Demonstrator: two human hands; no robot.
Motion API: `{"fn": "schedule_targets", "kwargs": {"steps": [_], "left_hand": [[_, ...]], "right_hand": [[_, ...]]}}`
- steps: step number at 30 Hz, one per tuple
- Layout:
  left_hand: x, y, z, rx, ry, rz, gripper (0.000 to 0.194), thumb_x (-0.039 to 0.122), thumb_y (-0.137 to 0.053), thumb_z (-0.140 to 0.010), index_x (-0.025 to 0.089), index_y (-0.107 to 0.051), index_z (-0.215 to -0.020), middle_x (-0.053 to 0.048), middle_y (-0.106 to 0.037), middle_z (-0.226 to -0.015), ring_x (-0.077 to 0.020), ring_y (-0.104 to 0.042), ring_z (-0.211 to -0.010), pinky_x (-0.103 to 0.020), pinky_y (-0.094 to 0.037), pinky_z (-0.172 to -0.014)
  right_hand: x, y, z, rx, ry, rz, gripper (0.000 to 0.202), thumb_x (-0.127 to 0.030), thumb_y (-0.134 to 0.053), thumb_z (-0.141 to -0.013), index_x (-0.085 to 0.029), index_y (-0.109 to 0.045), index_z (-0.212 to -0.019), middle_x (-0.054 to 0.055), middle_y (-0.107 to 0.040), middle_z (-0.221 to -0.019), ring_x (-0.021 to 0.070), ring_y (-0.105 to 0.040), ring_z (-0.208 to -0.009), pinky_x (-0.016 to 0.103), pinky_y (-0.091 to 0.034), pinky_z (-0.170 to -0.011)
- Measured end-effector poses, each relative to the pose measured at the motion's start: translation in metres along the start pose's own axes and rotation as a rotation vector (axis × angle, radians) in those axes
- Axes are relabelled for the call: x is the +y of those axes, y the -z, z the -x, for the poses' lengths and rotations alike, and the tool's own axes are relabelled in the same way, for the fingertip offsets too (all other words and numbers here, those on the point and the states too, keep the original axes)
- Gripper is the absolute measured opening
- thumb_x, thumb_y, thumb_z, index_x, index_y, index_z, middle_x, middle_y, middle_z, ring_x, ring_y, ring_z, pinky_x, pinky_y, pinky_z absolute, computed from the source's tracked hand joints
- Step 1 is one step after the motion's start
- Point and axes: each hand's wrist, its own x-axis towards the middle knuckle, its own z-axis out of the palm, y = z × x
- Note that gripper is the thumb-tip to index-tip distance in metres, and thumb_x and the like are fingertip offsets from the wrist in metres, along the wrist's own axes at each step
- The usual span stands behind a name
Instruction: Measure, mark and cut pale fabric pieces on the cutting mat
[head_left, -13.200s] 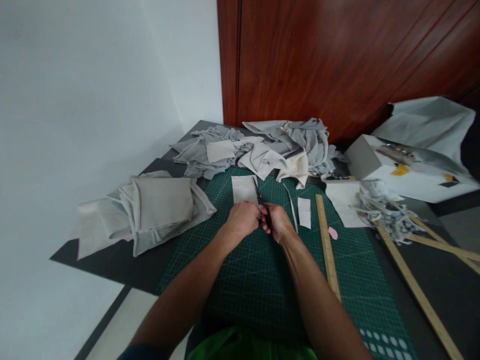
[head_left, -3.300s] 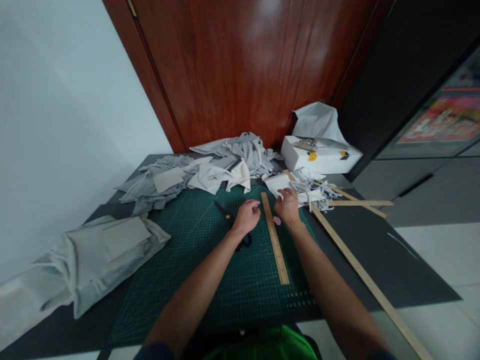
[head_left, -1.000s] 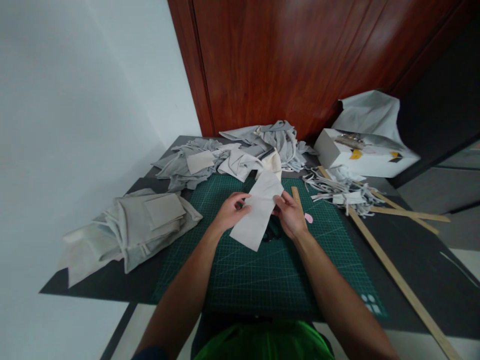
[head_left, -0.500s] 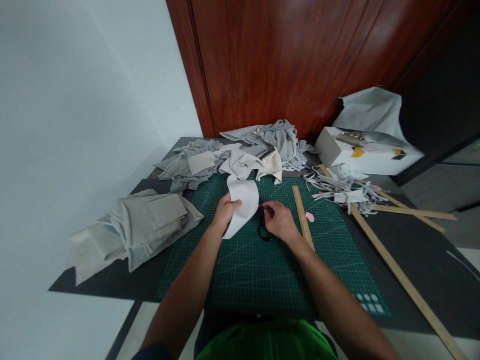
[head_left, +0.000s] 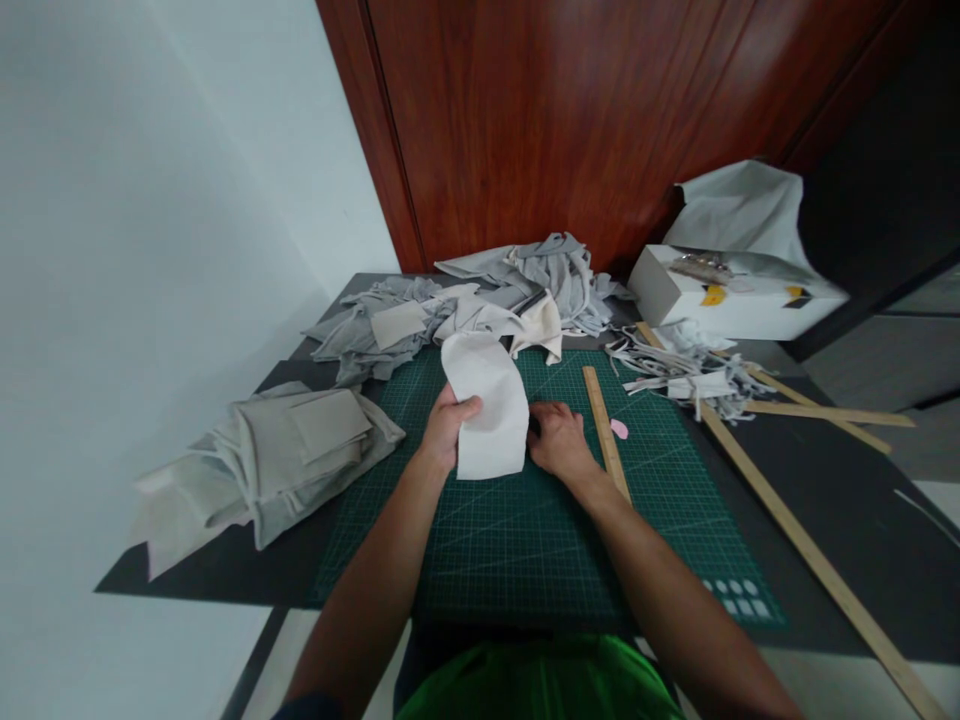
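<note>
My left hand [head_left: 448, 424] pinches the left edge of a white, curved-top cloth piece [head_left: 491, 415], thumb on the front face. The cloth stands tilted above the green cutting mat [head_left: 525, 540], its face toward me. At the cloth's right edge, my right hand [head_left: 559, 438] is low over the mat with its fingers curled round the black-handled scissors [head_left: 534, 426]. Only a small dark bit of them shows; the cloth and fingers cover the rest. Just right of that hand lies a short wooden ruler [head_left: 604, 425], with a small pink piece [head_left: 619, 429] beside it.
Folded grey cloth [head_left: 300, 450] lies at the left. Heaped grey scraps [head_left: 390, 325] line the back, near a cream scrap [head_left: 541, 325]. At the right are cut strips [head_left: 697, 380], long wooden rulers [head_left: 795, 535] and a white box [head_left: 735, 300].
The cloth has turned to face me more and its lower edge has swung right. The scissors' black handle loops, visible before beside my right hand, are now mostly hidden.
</note>
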Motion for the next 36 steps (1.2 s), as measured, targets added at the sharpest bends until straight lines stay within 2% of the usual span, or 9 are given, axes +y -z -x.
{"fn": "schedule_targets", "kwargs": {"steps": [6,9,12,15,19,23,26,33,36], "left_hand": [[-0.003,0.002,-0.003,0.019,0.011,0.004,0.089,0.027,-0.09,-0.054,0.02,-0.061,-0.139,-0.008,-0.08,-0.104,-0.0288,-0.074,-0.083,-0.039,-0.058,-0.075],[-0.007,0.0,-0.003,0.046,-0.029,0.0,0.09,0.031,-0.091,-0.055,0.021,-0.06,-0.139,-0.009,-0.079,-0.109,-0.029,-0.074,-0.088,-0.039,-0.058,-0.078],[-0.01,-0.004,-0.002,0.062,-0.088,0.01,0.088,0.033,-0.091,-0.058,0.024,-0.058,-0.14,-0.008,-0.078,-0.115,-0.0287,-0.074,-0.096,-0.038,-0.058,-0.084],[-0.008,-0.009,0.0,0.015,-0.132,0.031,0.088,0.029,-0.09,-0.059,0.027,-0.056,-0.141,-0.007,-0.077,-0.12,-0.0283,-0.073,-0.102,-0.038,-0.057,-0.088],[-0.002,-0.008,-0.005,-0.026,-0.147,0.076,0.082,0.028,-0.089,-0.059,0.026,-0.06,-0.136,-0.006,-0.075,-0.125,-0.0271,-0.072,-0.108,-0.035,-0.056,-0.091],[-0.003,0.007,-0.018,0.162,-0.036,-0.024,0.056,0.044,-0.087,-0.059,0.016,-0.072,-0.105,-0.009,-0.078,-0.101,-0.0245,-0.073,-0.09,-0.034,-0.056,-0.081],[-0.007,0.02,-0.026,0.263,-0.012,-0.121,0.043,0.04,-0.086,-0.055,0.016,-0.07,-0.087,-0.004,-0.074,-0.081,-0.0194,-0.069,-0.073,-0.03,-0.052,-0.07],[-0.012,0.037,-0.035,0.371,-0.03,-0.383,0.023,0.025,-0.073,-0.06,0.018,-0.071,-0.082,0.002,-0.062,-0.065,-0.0157,-0.058,-0.062,-0.025,-0.042,-0.059],[-0.01,0.042,-0.032,0.348,-0.003,-0.502,0.03,0.014,-0.068,-0.056,0.019,-0.07,-0.086,0.002,-0.061,-0.064,-0.0165,-0.058,-0.062,-0.025,-0.043,-0.058]], "right_hand": [[0.018,-0.001,-0.011,0.192,-0.03,-0.17,0.032,-0.013,-0.052,-0.093,-0.018,-0.075,-0.114,0.014,-0.075,-0.124,0.0327,-0.058,-0.132,0.051,-0.039,-0.114],[0.008,0.008,-0.01,0.289,-0.05,-0.496,0.026,-0.027,-0.054,-0.098,-0.021,-0.075,-0.113,0.012,-0.076,-0.117,0.0292,-0.065,-0.119,0.045,-0.046,-0.11],[-0.009,0.013,-0.004,0.107,-0.081,-0.98,0.035,-0.048,-0.065,-0.094,-0.027,-0.07,-0.121,0.006,-0.076,-0.113,0.0249,-0.069,-0.104,0.038,-0.055,-0.095],[-0.016,0.01,0.001,-0.162,-0.117,-1.226,0.044,-0.05,-0.079,-0.081,-0.025,-0.069,-0.116,0.003,-0.077,-0.103,0.0221,-0.07,-0.088,0.033,-0.056,-0.077],[-0.001,0.008,-0.001,-0.207,-0.196,-1.104,0.034,-0.042,-0.076,-0.078,-0.021,-0.071,-0.104,0.003,-0.077,-0.092,0.019,-0.067,-0.076,0.028,-0.051,-0.065],[0.019,0.021,-0.006,-0.319,-0.101,-0.703,0.016,-0.035,-0.064,-0.085,-0.02,-0.071,-0.083,0.0,-0.073,-0.078,0.0174,-0.062,-0.07,0.027,-0.044,-0.061],[0.027,0.033,-0.008,-0.387,-0.032,-0.361,0.017,-0.025,-0.063,-0.087,-0.021,-0.068,-0.072,0.002,-0.07,-0.073,0.0182,-0.062,-0.071,0.028,-0.043,-0.066],[0.037,0.042,-0.008,-0.358,-0.058,-0.091,0.013,-0.02,-0.068,-0.088,-0.022,-0.077,-0.096,0.008,-0.077,-0.097,0.0228,-0.071,-0.089,0.03,-0.048,-0.078],[0.043,0.043,-0.007,-0.293,-0.148,-0.086,0.016,-0.024,-0.073,-0.086,-0.022,-0.078,-0.1,0.008,-0.078,-0.099,0.0229,-0.072,-0.089,0.029,-0.049,-0.074]]}}
